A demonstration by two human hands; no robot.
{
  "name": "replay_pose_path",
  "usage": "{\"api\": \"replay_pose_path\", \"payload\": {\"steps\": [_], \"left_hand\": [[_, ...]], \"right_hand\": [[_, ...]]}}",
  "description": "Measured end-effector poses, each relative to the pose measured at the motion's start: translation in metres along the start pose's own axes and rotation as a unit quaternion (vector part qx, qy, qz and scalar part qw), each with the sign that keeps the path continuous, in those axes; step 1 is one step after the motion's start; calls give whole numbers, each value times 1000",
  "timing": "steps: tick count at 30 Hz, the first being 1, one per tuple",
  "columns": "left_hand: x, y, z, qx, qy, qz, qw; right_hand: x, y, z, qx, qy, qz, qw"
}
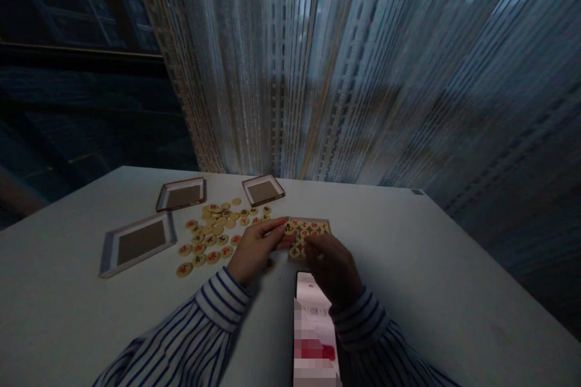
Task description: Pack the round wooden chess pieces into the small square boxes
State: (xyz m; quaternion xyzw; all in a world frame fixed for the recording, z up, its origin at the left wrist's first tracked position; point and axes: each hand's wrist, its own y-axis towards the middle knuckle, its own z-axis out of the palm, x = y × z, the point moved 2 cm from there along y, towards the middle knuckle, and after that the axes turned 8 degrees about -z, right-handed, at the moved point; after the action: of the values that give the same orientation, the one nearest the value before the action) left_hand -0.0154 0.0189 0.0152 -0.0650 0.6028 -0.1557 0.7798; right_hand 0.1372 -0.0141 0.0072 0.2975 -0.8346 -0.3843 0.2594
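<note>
A shallow box [309,219] holds rows of round Chinese chess pieces with red and black characters. At its left side my left hand [256,245] pinches a Chinese chess piece [289,228] with a black character between thumb and fingers. My right hand [333,266] is over the box's right front part, its fingers curled and pressed together; whatever they may hold is hidden. Many loose Chinese chess pieces [213,257] lie spread to the left of my left hand, some face up in red or black, others blank side up.
Three open box parts stand on the white table [408,266]: a large tray [105,260] at left, a lid [204,184] behind it and another lid [278,182] at the back. A phone [313,290] lies in front of the box. A string curtain [318,72] hangs behind the table.
</note>
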Motion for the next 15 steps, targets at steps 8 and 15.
{"api": "replay_pose_path", "payload": {"steps": [8,15], "left_hand": [[23,8,5,32,-38,-3,999],[25,8,5,23,-22,-17,999]], "right_hand": [[-9,-5,4,21,15,-2,1000],[-15,-14,14,42,21,-6,999]]}}
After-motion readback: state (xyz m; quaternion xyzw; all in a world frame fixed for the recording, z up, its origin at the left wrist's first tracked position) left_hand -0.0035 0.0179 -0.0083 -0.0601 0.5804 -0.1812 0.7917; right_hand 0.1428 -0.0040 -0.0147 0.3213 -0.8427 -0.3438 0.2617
